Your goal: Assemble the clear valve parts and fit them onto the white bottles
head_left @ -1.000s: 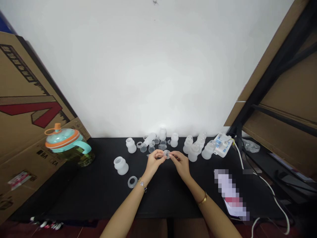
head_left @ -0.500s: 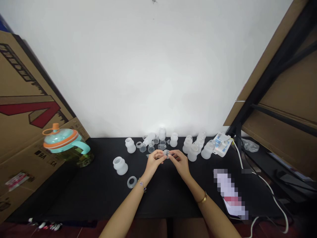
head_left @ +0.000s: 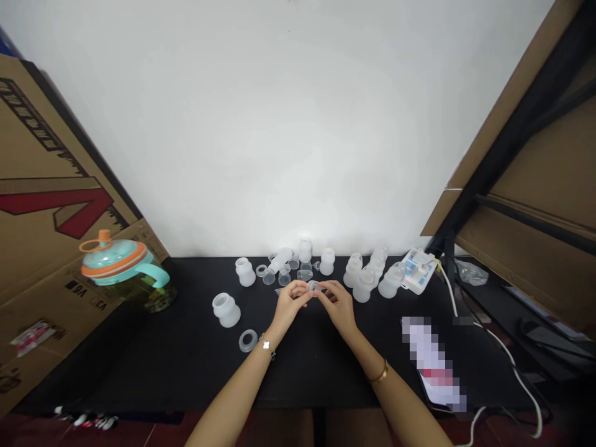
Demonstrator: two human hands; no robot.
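My left hand [head_left: 292,299] and my right hand [head_left: 336,299] meet over the middle of the table. Between their fingertips they pinch a small translucent round bottle part [head_left: 311,286]; fingers cover much of it. Behind my hands lie loose clear caps [head_left: 284,277] and a white bottle on its side [head_left: 281,260]. To the left, an open white baby bottle body [head_left: 226,310] stands near a translucent collar ring [head_left: 248,340]. Several bottles with clear domed tops [head_left: 364,285] stand to the right of my right hand.
A teal and orange lidded jug [head_left: 121,267] stands at the left by a cardboard box [head_left: 41,248]. A white power strip [head_left: 419,270] with cables sits at the back right. A phone [head_left: 435,372] lies at the front right. The white wall [head_left: 298,136] borders the table's back.
Both hands stay in place, still pinching the small part, which seems slightly turned between the fingertips. The view has shifted very slightly.
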